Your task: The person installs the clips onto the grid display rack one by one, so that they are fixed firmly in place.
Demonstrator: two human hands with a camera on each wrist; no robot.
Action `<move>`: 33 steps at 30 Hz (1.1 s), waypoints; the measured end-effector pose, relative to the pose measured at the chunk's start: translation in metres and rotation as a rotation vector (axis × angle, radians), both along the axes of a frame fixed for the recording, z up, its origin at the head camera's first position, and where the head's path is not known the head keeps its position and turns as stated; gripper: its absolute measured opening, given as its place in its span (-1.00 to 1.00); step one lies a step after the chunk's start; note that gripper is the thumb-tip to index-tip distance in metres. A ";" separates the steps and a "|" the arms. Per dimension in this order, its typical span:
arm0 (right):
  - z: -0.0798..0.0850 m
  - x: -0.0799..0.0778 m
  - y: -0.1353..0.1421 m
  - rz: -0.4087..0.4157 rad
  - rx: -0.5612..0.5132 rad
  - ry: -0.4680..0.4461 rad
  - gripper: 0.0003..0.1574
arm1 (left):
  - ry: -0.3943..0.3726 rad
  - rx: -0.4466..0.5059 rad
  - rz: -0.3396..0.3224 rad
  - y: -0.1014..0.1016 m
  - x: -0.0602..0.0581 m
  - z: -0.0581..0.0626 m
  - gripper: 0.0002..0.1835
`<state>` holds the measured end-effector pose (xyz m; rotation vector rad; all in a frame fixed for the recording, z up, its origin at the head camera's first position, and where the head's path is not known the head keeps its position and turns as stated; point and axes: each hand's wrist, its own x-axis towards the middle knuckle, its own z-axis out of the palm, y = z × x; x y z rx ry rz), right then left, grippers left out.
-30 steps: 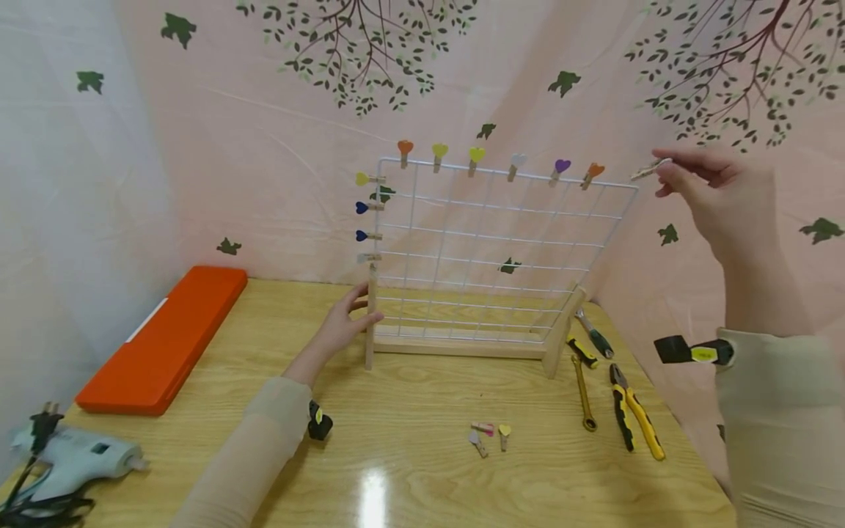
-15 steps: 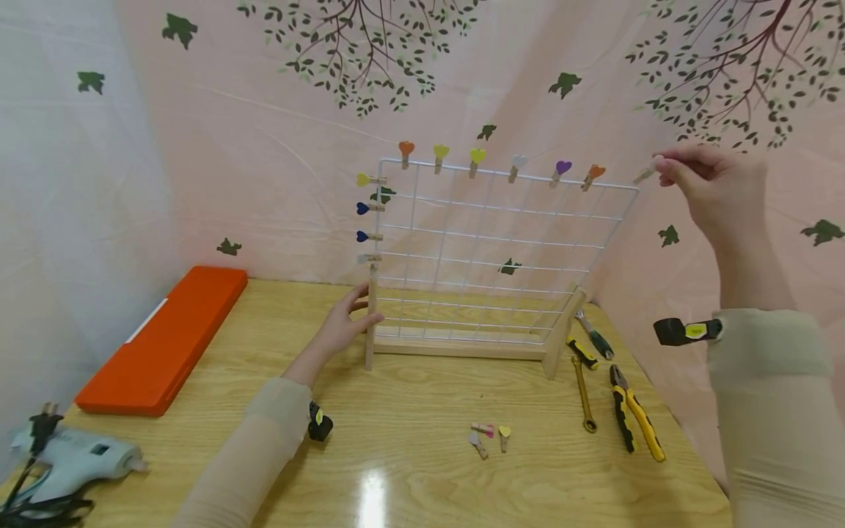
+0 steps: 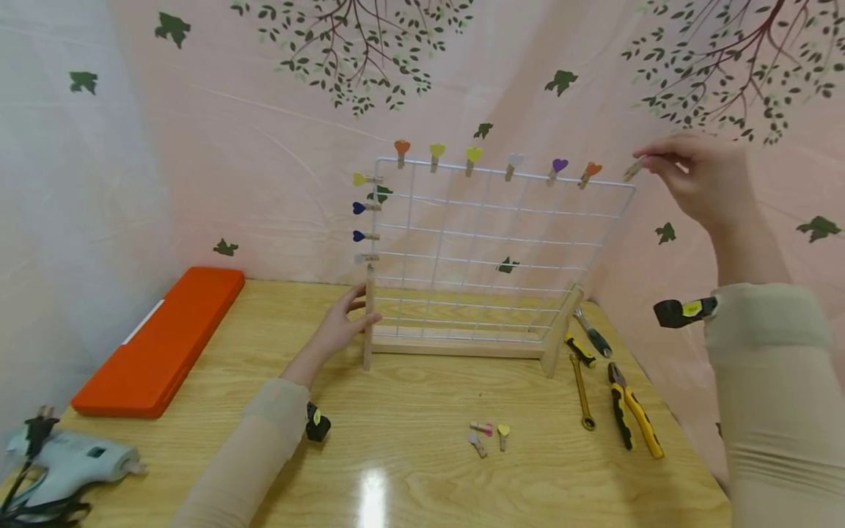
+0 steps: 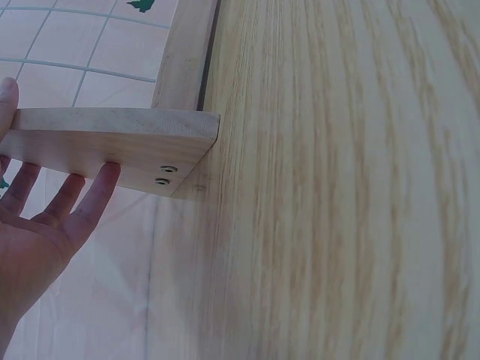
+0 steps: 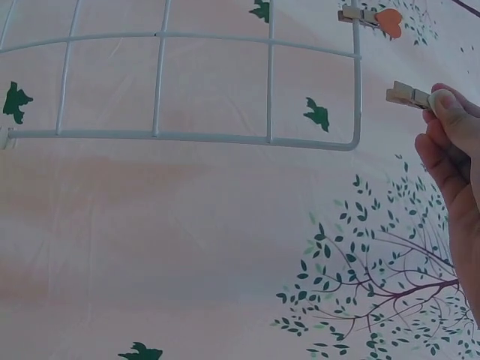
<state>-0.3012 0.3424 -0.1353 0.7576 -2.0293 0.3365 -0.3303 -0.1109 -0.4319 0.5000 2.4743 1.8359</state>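
My right hand (image 3: 709, 180) pinches a small wooden clothespin (image 5: 407, 95) between thumb and fingertips. The pin is near the top right corner of a white wire grid (image 3: 495, 171), and the right wrist view shows it apart from the wire. My left hand (image 3: 333, 330) grips the left wooden side piece (image 4: 112, 135) of the grid's stand, thumb on one face and fingers on the other. Heart-topped clothespins line the grid's top wire, an orange one (image 3: 592, 171) being the rightmost. Several more, including a yellow one (image 3: 360, 179), are clipped down its left edge.
Three loose heart clothespins (image 3: 483, 437) lie on the table in front of the stand. Pliers (image 3: 634, 411), a wrench (image 3: 583, 392) and other tools are at the right. An orange case (image 3: 165, 341) and a glue gun (image 3: 75, 462) with its cord lie at the left.
My right hand has moved left with the clothespin, toward the grid's top right corner, and the pin now tilts more steeply. My left hand stays on the stand.
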 end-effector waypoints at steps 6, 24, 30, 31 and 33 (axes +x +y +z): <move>-0.004 -0.007 0.001 -0.033 0.041 -0.050 -0.87 | -0.011 0.016 -0.021 -0.001 0.003 0.006 -0.19; -0.012 0.002 0.001 0.002 -0.131 -0.139 -0.59 | -0.033 0.031 -0.020 0.001 0.018 0.025 -0.23; -0.053 0.020 -0.017 0.129 -0.051 -0.148 -0.59 | -0.011 0.019 -0.020 0.001 0.019 0.026 -0.24; -0.065 0.022 -0.021 0.140 -0.018 -0.173 -0.58 | -0.006 0.018 -0.023 0.001 0.019 0.025 -0.24; -0.089 0.027 -0.029 0.178 0.047 -0.247 -0.54 | -0.003 0.017 -0.025 0.001 0.019 0.025 -0.24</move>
